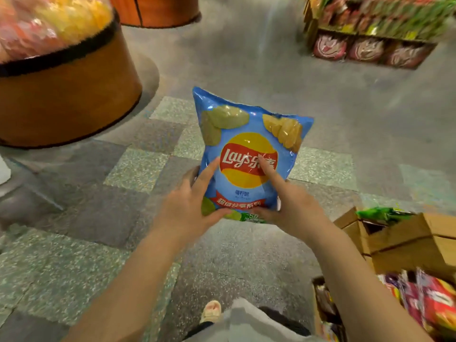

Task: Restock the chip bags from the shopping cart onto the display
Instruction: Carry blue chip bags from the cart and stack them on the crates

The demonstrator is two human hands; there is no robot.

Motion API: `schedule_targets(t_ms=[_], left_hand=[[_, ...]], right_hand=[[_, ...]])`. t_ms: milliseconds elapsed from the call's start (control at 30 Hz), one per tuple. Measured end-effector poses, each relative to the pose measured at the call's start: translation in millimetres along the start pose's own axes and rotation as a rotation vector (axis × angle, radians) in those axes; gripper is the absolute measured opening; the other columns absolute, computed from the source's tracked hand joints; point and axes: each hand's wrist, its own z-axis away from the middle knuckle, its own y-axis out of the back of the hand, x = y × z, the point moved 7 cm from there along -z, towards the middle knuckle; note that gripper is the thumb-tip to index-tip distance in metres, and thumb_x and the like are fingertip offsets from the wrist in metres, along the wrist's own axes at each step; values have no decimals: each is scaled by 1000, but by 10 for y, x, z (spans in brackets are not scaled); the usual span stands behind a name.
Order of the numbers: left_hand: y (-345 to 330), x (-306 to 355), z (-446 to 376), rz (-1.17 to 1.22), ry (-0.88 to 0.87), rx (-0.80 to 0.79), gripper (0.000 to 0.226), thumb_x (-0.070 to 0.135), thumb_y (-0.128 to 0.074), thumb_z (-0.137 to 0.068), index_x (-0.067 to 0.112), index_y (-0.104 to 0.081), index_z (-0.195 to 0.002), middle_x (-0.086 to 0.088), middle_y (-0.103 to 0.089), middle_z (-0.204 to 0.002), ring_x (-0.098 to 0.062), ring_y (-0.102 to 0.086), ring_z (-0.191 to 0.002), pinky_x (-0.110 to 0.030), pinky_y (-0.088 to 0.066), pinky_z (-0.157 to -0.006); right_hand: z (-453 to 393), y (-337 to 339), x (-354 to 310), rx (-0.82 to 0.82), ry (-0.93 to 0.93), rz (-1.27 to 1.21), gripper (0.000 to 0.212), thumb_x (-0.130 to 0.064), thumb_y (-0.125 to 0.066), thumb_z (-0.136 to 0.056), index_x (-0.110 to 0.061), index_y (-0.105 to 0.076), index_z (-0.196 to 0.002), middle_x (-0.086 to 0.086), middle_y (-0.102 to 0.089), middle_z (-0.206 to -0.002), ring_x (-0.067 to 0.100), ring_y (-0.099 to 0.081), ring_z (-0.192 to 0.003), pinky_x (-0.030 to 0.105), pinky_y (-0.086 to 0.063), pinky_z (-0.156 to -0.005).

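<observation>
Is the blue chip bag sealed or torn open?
Sealed, as far as the view shows: the blue chip bag looks puffed, with an unbroken top edge. The left hand and right hand hold its bottom.

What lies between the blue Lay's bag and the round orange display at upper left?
In the head view, only bare tiled floor separates the blue Lay's bag, gripped by both hands, from the round orange display.

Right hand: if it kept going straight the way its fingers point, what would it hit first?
The right hand already grips the blue Lay's chip bag. Beyond the bag, probably bare tiled floor; depth is unclear.
</observation>
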Motion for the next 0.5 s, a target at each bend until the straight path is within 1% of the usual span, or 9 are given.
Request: schedule_targets(t_ms=[33,67,133,167,233,300,400,433,500], left_hand=[[-27,14,-204,-1,-46,-14,88,69,-55,-68,53,-6,-139,-18,-41,-140,-41,-57,-109,-52,-55,-78],[-69,39,-394,3,-81,-28,91,65,-63,-68,51,-9,-140,-18,-43,-138,-42,-59,-104,-51,-55,-74],[-215,94,-736,21,-130,-55,97,51,-78,-68,44,-16,-142,-20,-46,-135,-43,-62,-97,-49,-54,-69],[-314,117,-897,37,-153,-73,97,45,-81,-67,42,-19,-141,-18,-47,-134,-42,-62,-96,-47,-54,-68],[-545,159,-1229,83,-181,-118,98,43,-82,-66,44,-18,-140,-14,-48,-132,-36,-62,-96,-42,-53,-69],[-802,222,-1595,112,-209,-154,99,41,-84,-65,44,-18,-140,-12,-49,-131,-34,-62,-97,-40,-53,-69],[-1201,384,-2214,143,-242,-198,100,51,-79,-65,50,-12,-140,-7,-47,-134,-29,-60,-98,-41,-54,-71],[-1345,460,-2438,145,-263,-199,100,52,-78,-65,51,-11,-139,-7,-47,-133,-28,-60,-98,-39,-54,-70],[-1635,647,-2888,121,-314,-200,103,43,-83,-64,43,-15,-142,-11,-50,-129,-29,-62,-91,-31,-49,-65]], right_hand=[[-101,65,78,27,-30,9,98,-35,-72,-81,-57,10,-130,10,-50,-139,34,-57,-111,49,-50,-84],[-186,128,163,41,-69,17,98,-35,-72,-82,-56,11,-129,11,-51,-137,34,-57,-109,49,-50,-83],[-309,248,360,58,-129,26,97,-35,-71,-82,-56,12,-129,13,-54,-133,35,-58,-107,49,-50,-82],[-363,307,476,58,-155,33,97,-35,-71,-83,-55,12,-129,13,-53,-133,35,-58,-107,49,-50,-82],[-478,433,738,54,-210,44,98,-36,-70,-83,-55,14,-128,8,-50,-139,32,-57,-111,47,-50,-84],[-615,587,1048,64,-268,57,98,-38,-69,-84,-56,16,-127,6,-49,-140,29,-57,-111,42,-49,-86],[-858,882,1577,115,-338,89,97,-43,-69,-82,-56,17,-127,7,-54,-134,29,-58,-108,39,-48,-84],[-950,986,1779,135,-349,91,97,-43,-69,-82,-56,16,-127,6,-54,-133,28,-58,-108,39,-48,-84],[-1160,1198,2194,161,-358,75,97,-42,-69,-82,-60,16,-127,5,-53,-135,28,-58,-109,41,-49,-86]])
